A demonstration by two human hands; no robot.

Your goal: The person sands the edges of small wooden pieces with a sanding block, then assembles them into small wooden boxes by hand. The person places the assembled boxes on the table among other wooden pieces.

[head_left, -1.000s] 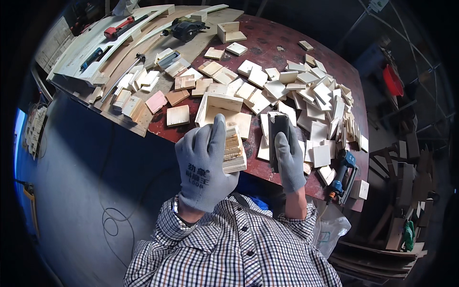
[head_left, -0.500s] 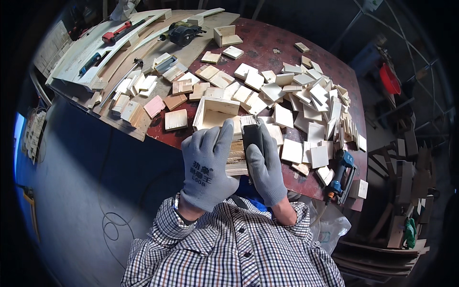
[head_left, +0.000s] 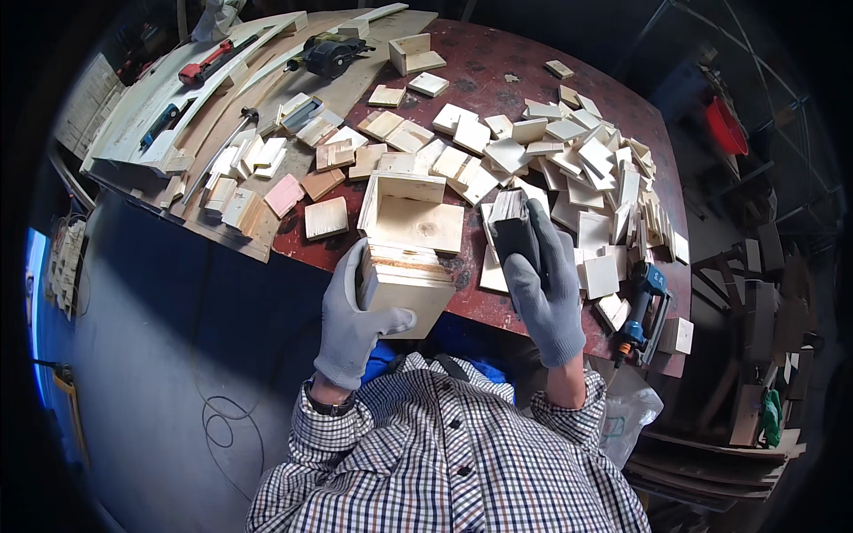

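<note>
My left hand (head_left: pixel 346 315), in a grey glove, grips a stack of square wooden boards (head_left: pixel 407 298). The boards stand pressed together, their layered edges facing up and away from me. In my right hand (head_left: pixel 551 306), also gloved, is a dark-faced sanding block (head_left: pixel 514 235) with pale wood showing at its far end. A gap separates it from the stack. Just beyond the stack sits an open wooden corner piece (head_left: pixel 416 224) made of joined boards. Loose square wooden pieces (head_left: pixel 597 233) lie heaped beyond my right hand.
The red tabletop (head_left: pixel 480 58) carries scattered blocks. A blue nail gun (head_left: pixel 644 306) lies at the right edge, near a wood block (head_left: pixel 678 336). Far left are a circular saw (head_left: pixel 330 56), a hammer (head_left: pixel 249 115) and a red tool (head_left: pixel 204 64). A cable (head_left: pixel 218 417) loops on the floor.
My hands have parted. The right one moved right, lifting the sanding block off the stack's edge, while the left drew slightly left with the stack, now turned to show its broad face.
</note>
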